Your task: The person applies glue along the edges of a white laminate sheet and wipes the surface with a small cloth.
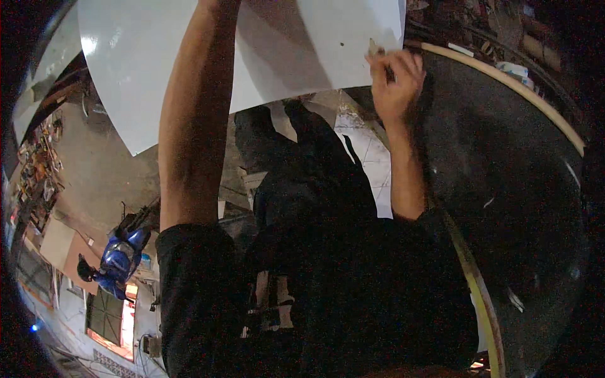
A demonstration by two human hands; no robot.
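Right hand [397, 74]: pinching blurred pale piece [373, 47] | left hand: cut off, can't tell

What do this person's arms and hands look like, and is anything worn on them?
Short black sleeves leave the left forearm and right forearm bare. The right hand wears no glove; no watch or band shows at its wrist. The left hand is out of view.

Your sheet [120, 69] is white. Your shirt [359, 283] is black with a pale, blocky chest print [285, 315]. The motorcycle [120, 257] is blue; the curved strip [532, 96] is tan.
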